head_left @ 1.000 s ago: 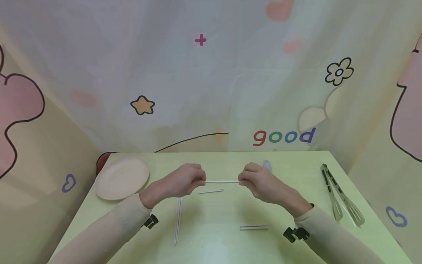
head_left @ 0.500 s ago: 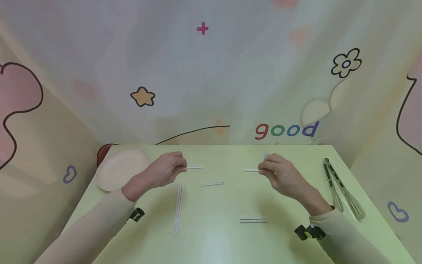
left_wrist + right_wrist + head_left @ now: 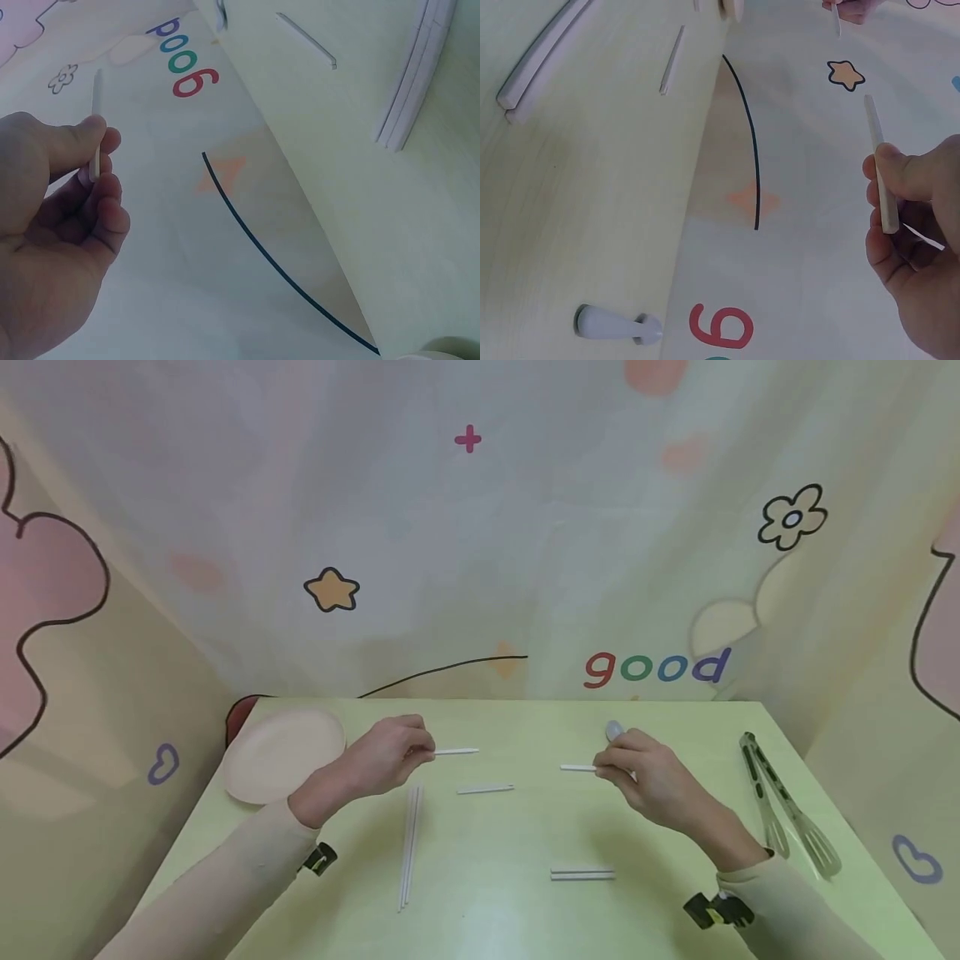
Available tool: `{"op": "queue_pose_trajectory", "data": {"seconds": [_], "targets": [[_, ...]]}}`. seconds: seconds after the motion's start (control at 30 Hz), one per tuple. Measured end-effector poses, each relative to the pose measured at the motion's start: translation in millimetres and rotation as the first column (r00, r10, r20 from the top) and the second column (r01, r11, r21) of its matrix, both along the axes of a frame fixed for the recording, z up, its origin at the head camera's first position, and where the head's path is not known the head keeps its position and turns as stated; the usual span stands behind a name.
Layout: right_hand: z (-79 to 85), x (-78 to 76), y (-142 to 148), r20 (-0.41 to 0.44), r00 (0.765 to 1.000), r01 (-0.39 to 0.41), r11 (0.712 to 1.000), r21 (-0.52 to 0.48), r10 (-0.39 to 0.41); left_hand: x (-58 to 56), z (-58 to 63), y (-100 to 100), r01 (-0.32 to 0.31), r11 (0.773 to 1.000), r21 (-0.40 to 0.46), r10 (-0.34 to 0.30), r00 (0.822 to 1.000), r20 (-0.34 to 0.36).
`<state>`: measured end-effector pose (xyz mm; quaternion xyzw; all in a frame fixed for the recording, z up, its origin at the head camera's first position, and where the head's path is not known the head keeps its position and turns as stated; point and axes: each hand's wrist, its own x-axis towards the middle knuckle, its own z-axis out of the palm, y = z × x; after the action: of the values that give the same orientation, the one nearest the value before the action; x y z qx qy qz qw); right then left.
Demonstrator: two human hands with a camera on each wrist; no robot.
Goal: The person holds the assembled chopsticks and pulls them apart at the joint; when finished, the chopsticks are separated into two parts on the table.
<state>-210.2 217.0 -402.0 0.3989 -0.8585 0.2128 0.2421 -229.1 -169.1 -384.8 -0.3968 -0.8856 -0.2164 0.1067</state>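
In the head view, my left hand (image 3: 378, 756) pinches a short white stick (image 3: 457, 751) between thumb and fingers, its free end pointing right. Opposite it, a second short white stick (image 3: 577, 768) is held by my right hand (image 3: 648, 777), free end pointing left. A wide gap parts the two sticks, both raised above the table. The right wrist view shows a squared end on the right-hand stick (image 3: 885, 202). Below the hands, another short white stick (image 3: 486, 789) lies on the table. Two more short sticks (image 3: 582, 877) lie side by side nearer the front.
Several long white sticks (image 3: 409, 852) lie together at centre left. A pale round plate (image 3: 285, 752) sits at the back left. Slotted tongs (image 3: 813, 847) lie at the right, and a white spoon (image 3: 614, 730) is partly behind the right hand. A printed curtain (image 3: 480, 568) stands behind the table.
A second ago both hands gripped the ends of one continuous-looking white stick. It has come apart into two pieces, and the hands have moved away from each other, one piece in each.
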Motion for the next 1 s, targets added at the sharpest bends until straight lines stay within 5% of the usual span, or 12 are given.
{"op": "queue_pose_trajectory", "data": {"seconds": [1.0], "targets": [[-19.4,6.0,7.0,0.016,0.998,-0.062,0.998,0.018,0.061,-3.5,-8.2,10.8,-0.013,1.000,-0.011,0.014,0.999,0.043]]}}
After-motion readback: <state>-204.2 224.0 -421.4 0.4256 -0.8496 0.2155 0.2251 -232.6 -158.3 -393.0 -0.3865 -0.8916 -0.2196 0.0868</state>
